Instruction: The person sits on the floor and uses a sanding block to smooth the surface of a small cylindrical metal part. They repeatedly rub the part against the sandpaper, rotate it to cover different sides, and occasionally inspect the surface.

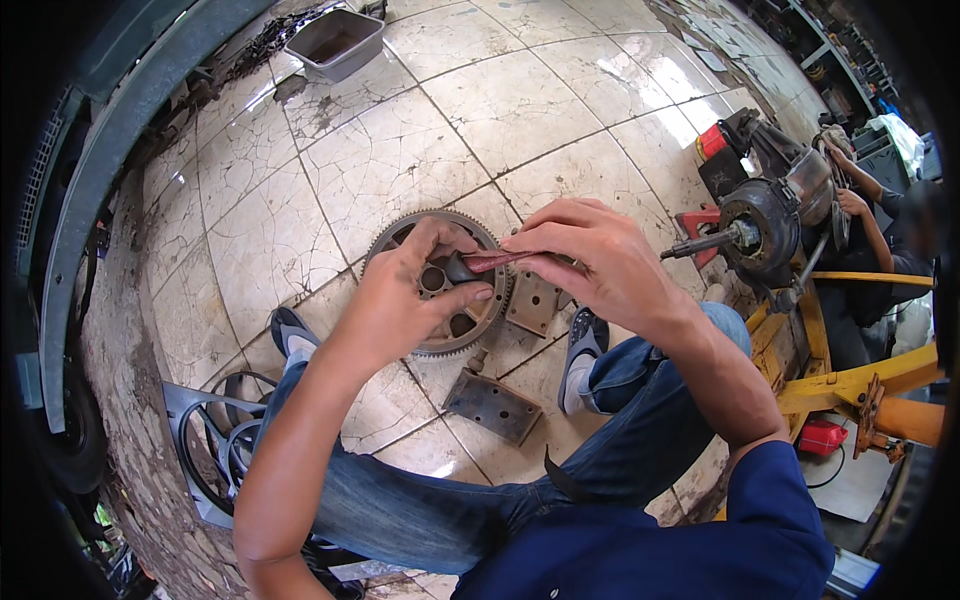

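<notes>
My left hand pinches a small dark, rounded, hollow-looking part between thumb and fingers. Fingers of my right hand are closed on a folded reddish-brown strip that looks like sandpaper. The strip's left end meets the dark part; whether it goes inside cannot be made out. Below both hands, a toothed flywheel lies on the floor between my feet, partly hidden by my left hand. Beside it are two drilled metal blocks, one lighter and one darker.
A grey basin stands at the far left. At the right, a greasy axle assembly sits by a red stand and yellow frame; another person's hands touch it. A black-and-grey fan shroud lies left of my leg.
</notes>
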Motion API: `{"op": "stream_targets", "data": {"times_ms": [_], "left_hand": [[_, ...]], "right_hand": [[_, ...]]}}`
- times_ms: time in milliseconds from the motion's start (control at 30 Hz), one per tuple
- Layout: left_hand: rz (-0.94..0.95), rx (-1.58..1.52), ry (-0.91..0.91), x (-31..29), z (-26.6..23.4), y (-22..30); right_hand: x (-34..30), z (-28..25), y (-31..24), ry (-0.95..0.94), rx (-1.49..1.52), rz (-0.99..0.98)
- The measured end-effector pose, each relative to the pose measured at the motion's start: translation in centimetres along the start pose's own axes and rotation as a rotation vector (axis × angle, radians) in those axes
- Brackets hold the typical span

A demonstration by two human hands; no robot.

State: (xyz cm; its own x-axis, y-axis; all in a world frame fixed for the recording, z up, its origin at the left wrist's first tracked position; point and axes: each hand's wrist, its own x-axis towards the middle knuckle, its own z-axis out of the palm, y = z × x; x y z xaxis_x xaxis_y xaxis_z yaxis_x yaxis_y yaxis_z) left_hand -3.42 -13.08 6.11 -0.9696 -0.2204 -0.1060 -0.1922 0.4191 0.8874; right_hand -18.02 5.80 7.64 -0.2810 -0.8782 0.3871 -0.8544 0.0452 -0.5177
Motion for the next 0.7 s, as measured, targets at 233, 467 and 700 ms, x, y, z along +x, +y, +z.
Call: {"op": "stream_targets", "data": {"times_ms": [233,467,700], "left_hand": [[0.071,0.018,0.043,0.42,-0.19,0.33],[0.038,0.000,0.009,0.52,-0.42,0.62],[-0.049,-0.078,-0.043,0.62,-0.92,0.83]], "right_hand": [[0.48,-0.65,0.27,-0.070,0.028,0.059],[0.75,-0.89,0.03,-0.169,0.001,0.016],[0.55,-0.42,-0.10,-0.187,0.088,0.039]]}}
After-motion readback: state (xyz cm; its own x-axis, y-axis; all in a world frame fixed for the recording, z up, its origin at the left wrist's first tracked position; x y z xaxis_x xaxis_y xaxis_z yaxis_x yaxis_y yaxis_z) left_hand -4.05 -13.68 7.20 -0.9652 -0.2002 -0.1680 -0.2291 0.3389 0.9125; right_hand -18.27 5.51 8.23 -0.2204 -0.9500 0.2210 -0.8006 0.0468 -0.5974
